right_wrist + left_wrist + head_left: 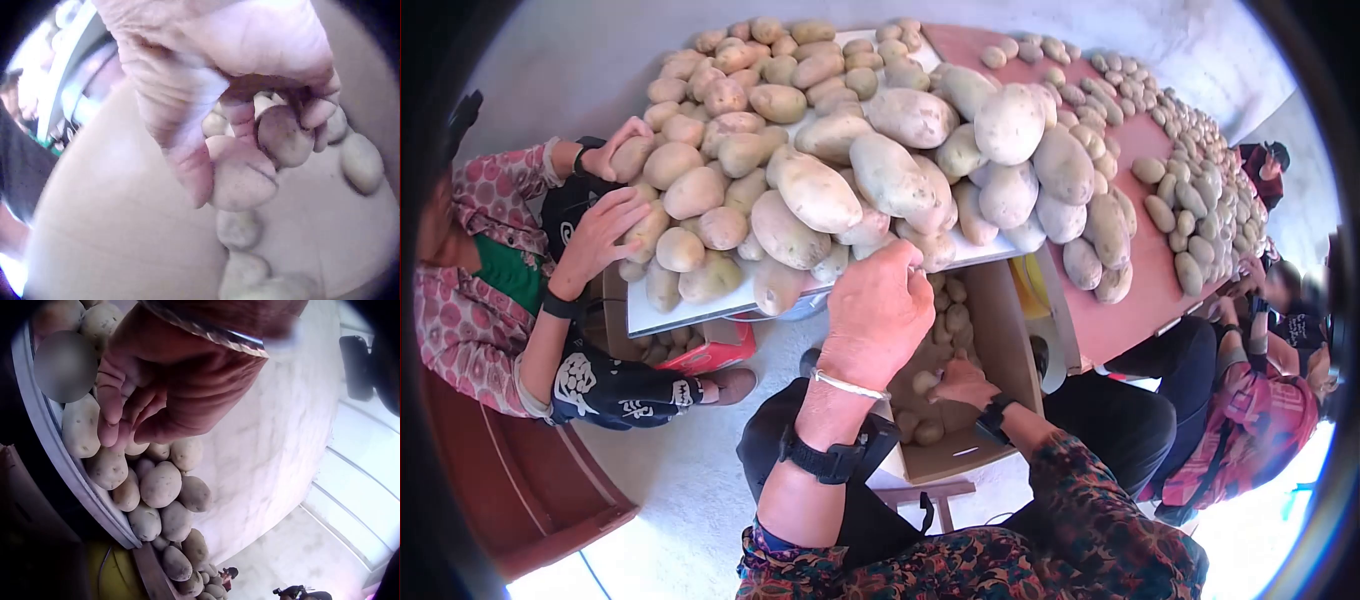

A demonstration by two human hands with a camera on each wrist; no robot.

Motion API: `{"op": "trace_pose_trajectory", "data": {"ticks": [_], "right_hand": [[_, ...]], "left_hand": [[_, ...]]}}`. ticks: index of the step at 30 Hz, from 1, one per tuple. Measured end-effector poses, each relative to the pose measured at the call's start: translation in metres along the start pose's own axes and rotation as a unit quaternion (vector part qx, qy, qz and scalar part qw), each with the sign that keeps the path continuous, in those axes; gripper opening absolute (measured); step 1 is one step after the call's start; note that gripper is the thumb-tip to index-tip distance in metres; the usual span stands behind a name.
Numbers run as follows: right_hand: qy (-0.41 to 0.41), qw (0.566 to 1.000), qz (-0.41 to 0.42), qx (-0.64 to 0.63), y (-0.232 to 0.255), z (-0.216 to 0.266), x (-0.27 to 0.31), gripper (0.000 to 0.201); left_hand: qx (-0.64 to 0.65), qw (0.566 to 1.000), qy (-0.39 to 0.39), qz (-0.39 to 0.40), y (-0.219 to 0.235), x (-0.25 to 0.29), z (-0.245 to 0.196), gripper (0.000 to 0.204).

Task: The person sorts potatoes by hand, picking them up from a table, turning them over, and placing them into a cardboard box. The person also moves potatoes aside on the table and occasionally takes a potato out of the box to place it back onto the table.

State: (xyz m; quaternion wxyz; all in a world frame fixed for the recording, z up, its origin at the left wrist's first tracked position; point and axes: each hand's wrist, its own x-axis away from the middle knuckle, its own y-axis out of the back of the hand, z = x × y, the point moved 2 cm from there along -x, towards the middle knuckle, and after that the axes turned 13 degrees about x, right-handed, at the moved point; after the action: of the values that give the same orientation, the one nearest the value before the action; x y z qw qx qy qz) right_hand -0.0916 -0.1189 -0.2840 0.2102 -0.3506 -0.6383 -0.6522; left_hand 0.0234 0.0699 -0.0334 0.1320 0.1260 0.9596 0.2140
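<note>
My left hand (878, 312) is at the near edge of the white tabletop (750, 300), beside the heaped potatoes (815, 190). Its fingers (109, 419) and thumb curl together in front of potatoes (161, 484), with nothing seen between them. Down in the cardboard box (1000, 320), my right hand (967, 383) grips two potatoes: a pale one (240, 175) against the thumb and a darker one (285, 136) under the curled fingers. More potatoes (362, 164) lie on the bottom of that box.
At the left, a person's hands (605, 235) touch the heap. A reddish-brown board (1115, 335) with smaller potatoes (1200, 220) adjoins on the right, where other people (1250, 430) sit. A red box (720, 345) stands under the table, and a yellow thing (1030, 287) beside the cardboard box.
</note>
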Motion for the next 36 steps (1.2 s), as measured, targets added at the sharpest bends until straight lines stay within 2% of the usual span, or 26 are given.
{"op": "trace_pose_trajectory", "data": {"ticks": [2, 3, 5, 7, 10, 12, 14, 15, 16, 17, 18, 19, 21, 22, 24, 25, 27, 28, 30, 31, 33, 36], "right_hand": [[0.143, 0.968, 0.036, -0.204, 0.047, 0.000, 0.031, 0.064], [0.142, 0.969, 0.031, -0.199, 0.070, -0.001, 0.047, 0.064], [0.259, 0.931, -0.032, -0.256, 0.121, 0.005, 0.086, 0.067], [0.327, 0.903, -0.057, -0.272, 0.178, 0.007, 0.131, 0.063], [0.370, 0.857, -0.070, -0.352, 0.225, -0.004, 0.167, 0.068], [0.384, 0.804, -0.064, -0.449, 0.259, 0.001, 0.196, 0.077], [0.394, 0.792, -0.167, -0.435, 0.290, 0.001, 0.206, 0.078], [0.365, 0.764, -0.212, -0.487, 0.301, 0.011, 0.211, 0.075], [0.371, 0.760, -0.260, -0.467, 0.320, 0.015, 0.206, 0.071], [0.342, 0.783, -0.324, -0.406, 0.340, 0.016, 0.199, 0.067], [0.369, 0.756, -0.363, -0.400, 0.358, 0.027, 0.197, 0.068], [0.282, 0.782, -0.475, -0.288, 0.376, 0.023, 0.178, 0.073], [0.240, 0.790, -0.538, -0.171, 0.409, 0.028, 0.151, 0.074], [0.239, 0.789, -0.539, -0.171, 0.422, 0.033, 0.146, 0.074], [0.157, 0.837, -0.514, -0.109, 0.441, 0.044, 0.135, 0.064], [0.156, 0.836, -0.514, -0.110, 0.446, 0.049, 0.129, 0.064], [0.072, 0.825, -0.554, -0.082, 0.450, 0.055, 0.117, 0.051], [0.072, 0.825, -0.554, -0.082, 0.452, 0.056, 0.111, 0.051], [0.060, 0.803, -0.587, -0.087, 0.454, 0.056, 0.099, 0.037], [0.060, 0.803, -0.586, -0.087, 0.455, 0.057, 0.090, 0.037], [0.143, 0.730, -0.660, -0.102, 0.455, 0.063, 0.085, 0.021], [0.185, 0.756, -0.622, -0.091, 0.451, 0.078, 0.082, 0.024]], "left_hand": [[0.005, 1.000, 0.006, 0.002, 0.000, 0.001, 0.001, 0.013], [-0.002, 1.000, 0.013, 0.004, 0.000, 0.001, 0.001, 0.013], [-0.007, 1.000, 0.017, 0.000, 0.004, 0.001, -0.001, 0.014], [-0.015, 0.999, 0.044, 0.012, 0.010, 0.001, -0.002, 0.016], [-0.001, 0.999, 0.016, -0.033, 0.013, 0.003, 0.004, 0.017], [-0.004, 0.999, 0.024, -0.032, 0.016, 0.003, 0.003, 0.018], [-0.008, 0.999, 0.033, -0.027, 0.016, 0.003, 0.001, 0.018], [-0.009, 0.999, 0.033, -0.021, 0.015, 0.002, 0.001, 0.018], [-0.011, 0.999, 0.034, -0.014, 0.013, 0.002, 0.001, 0.017], [-0.011, 0.999, 0.032, -0.012, 0.012, 0.002, 0.000, 0.017], [-0.003, 0.999, 0.041, -0.007, 0.010, 0.002, 0.000, 0.017], [0.004, 0.999, 0.050, -0.002, 0.009, 0.002, 0.000, 0.017], [-0.002, 0.999, 0.041, -0.001, 0.008, 0.002, -0.001, 0.017], [-0.008, 0.999, 0.035, -0.002, 0.007, 0.002, -0.001, 0.017], [-0.005, 0.999, 0.034, -0.002, 0.007, 0.001, -0.003, 0.016], [-0.004, 0.999, 0.037, -0.001, 0.007, 0.001, -0.004, 0.016], [0.001, 1.000, 0.031, 0.000, 0.007, 0.002, -0.004, 0.016], [0.008, 1.000, 0.026, -0.001, 0.008, 0.002, -0.004, 0.017], [0.011, 1.000, 0.026, 0.000, 0.008, 0.001, -0.002, 0.017], [0.014, 1.000, 0.025, 0.002, 0.008, 0.002, -0.002, 0.017], [0.009, 1.000, 0.021, -0.001, 0.009, 0.002, -0.002, 0.017], [0.002, 1.000, 0.020, -0.004, 0.008, 0.003, -0.003, 0.018]]}}
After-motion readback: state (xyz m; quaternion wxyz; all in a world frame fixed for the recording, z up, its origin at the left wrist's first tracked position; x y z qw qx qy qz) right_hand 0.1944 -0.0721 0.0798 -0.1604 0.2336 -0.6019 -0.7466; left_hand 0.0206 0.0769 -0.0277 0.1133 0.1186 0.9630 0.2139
